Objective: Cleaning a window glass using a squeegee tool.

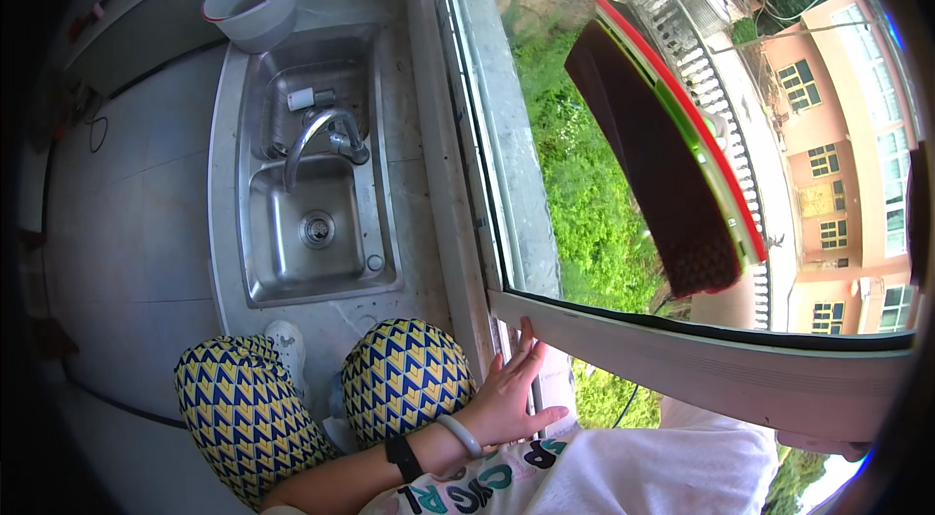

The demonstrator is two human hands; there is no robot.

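Observation:
My left hand (515, 394), with a pale bangle and a black band on its arm, reaches to the lower frame rail (657, 365) of a sliding window. Its fingers are spread, with fingertips against the rail's end, and it holds nothing. A window cleaner (657, 164) with a dark cloth pad, a green body and a red edge shows tilted at the window glass (540, 237). What holds it cannot be seen. My right hand is out of view; the white sleeve (679, 456) on that side runs towards the outside, past the frame.
My patterned knees (409, 380) are bent over the counter beside a steel double sink (245, 223) with a curved faucet (314, 135). A white cup (300, 99) lies in the far basin. A bucket (256, 11) stands beyond. Outside are greenery, a balustrade (701, 69) and a building (840, 150).

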